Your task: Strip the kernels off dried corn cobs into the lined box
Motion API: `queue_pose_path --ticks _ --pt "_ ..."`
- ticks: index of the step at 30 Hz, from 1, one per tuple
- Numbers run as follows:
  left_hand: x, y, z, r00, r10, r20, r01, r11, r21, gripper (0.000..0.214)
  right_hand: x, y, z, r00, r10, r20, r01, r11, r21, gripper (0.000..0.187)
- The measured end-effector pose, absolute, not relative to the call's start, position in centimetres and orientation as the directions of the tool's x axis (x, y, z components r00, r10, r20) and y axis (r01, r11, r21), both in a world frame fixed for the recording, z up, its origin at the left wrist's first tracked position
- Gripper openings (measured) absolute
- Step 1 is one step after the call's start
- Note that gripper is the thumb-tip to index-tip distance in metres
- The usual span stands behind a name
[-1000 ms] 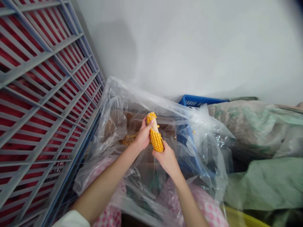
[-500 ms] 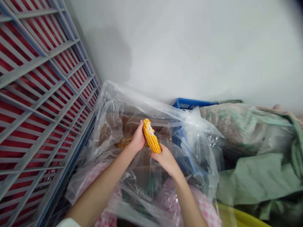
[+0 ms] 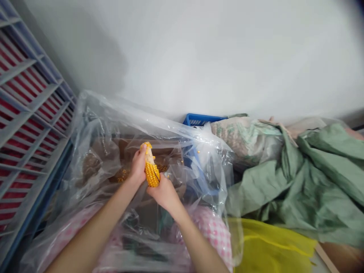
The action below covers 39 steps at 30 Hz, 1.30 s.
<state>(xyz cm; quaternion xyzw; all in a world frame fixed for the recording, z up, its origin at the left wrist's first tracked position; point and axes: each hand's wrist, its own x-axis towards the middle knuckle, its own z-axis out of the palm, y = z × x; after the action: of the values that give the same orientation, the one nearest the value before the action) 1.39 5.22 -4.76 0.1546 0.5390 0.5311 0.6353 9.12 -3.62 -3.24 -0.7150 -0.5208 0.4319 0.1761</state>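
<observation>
Both hands hold a yellow corn cob (image 3: 150, 168) upright over a cardboard box (image 3: 170, 148) lined with clear plastic sheeting (image 3: 113, 125). My left hand (image 3: 138, 167) is wrapped round the cob's upper part, thumb pressed on the kernels near the top. Below it, my right hand (image 3: 163, 191) grips the cob's lower end. Loose kernels (image 3: 122, 175) lie in the box beneath the cob, and part of the cob's top looks stripped pale.
A grey slatted rack with red behind (image 3: 25, 113) stands at the left. By the white wall a blue plastic basket (image 3: 200, 119) shows behind the plastic. Green woven sacks (image 3: 298, 182) pile up at the right, above a yellow bag (image 3: 270, 246). Pink checked cloth (image 3: 212, 227) lies below.
The view has swung right, so the rack, box and hands sit further left. My left hand has shifted up the cob and my right hand has turned it slightly.
</observation>
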Motion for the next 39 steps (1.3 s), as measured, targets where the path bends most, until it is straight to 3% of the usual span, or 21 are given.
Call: queue_pose_path --ticks 7,13,19,22,29,39 --pt "1.3 5.5 -5.1 -0.125 0.818 -0.562 -0.459 0.454 0.763 0.023 8.6 -3.7 -3.7 0.105 0.873 -0.477 0.626 -0.431 -0.65 0.036" --pt "1.6 5.2 -5.2 -0.162 0.812 -0.561 -0.423 0.457 0.783 0.038 9.3 -3.4 -3.5 0.098 0.863 -0.496 0.678 -0.423 -0.602 0.039" --pt "1.2 5.5 -4.0 0.101 0.76 -0.643 -0.586 0.568 0.579 0.043 12.0 -2.6 -2.0 -0.016 0.876 -0.482 0.643 -0.36 -0.676 0.03" --pt "1.0 5.7 -3.9 0.091 0.722 -0.686 -0.593 0.593 0.545 0.037 12.5 -2.6 -1.7 -0.053 0.882 -0.467 0.649 -0.326 -0.688 0.029" --pt "0.5 5.8 -3.9 0.099 0.753 -0.651 -0.638 0.55 0.539 0.033 11.1 -3.1 -1.9 0.038 0.877 -0.479 0.813 -0.306 -0.496 0.029" --pt "0.1 5.8 -2.7 0.16 0.766 -0.623 -0.649 0.557 0.518 0.018 11.3 -2.8 -1.4 0.034 0.855 -0.517 0.838 -0.307 -0.451 0.027"
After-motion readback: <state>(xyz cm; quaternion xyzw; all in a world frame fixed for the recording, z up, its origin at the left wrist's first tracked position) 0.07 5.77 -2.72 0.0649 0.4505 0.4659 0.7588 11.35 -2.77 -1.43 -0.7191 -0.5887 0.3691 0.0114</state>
